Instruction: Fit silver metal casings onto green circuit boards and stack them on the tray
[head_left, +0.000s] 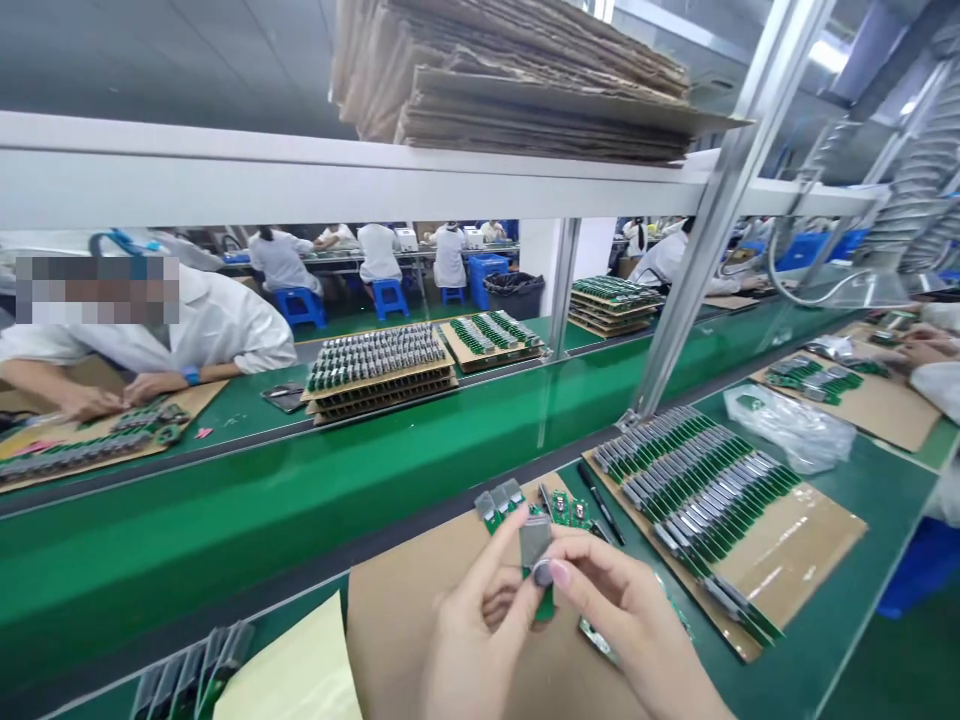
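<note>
My left hand (484,620) is closed on a small green circuit board (544,605) with a flat grey panel (535,540) at its top. The board is held upright above the cardboard sheet. Against its face lies a round silver disc (542,571), the size of a coin cell, pinched between my right hand's (622,610) thumb and fingers. The left thumb also touches the disc's lower edge. Just behind my hands, several green boards (566,508) lie on the cardboard (405,610), some with grey panels (500,497). Part of another board (598,640) shows under my right hand.
Right of my hands, a cardboard sheet (810,540) bears rows of boards (697,490). A black pen (601,502) lies beside it. Yellow paper (300,665) and more panels (191,670) are at front left. A green conveyor (300,490) runs behind; a co-worker (210,315) sits across.
</note>
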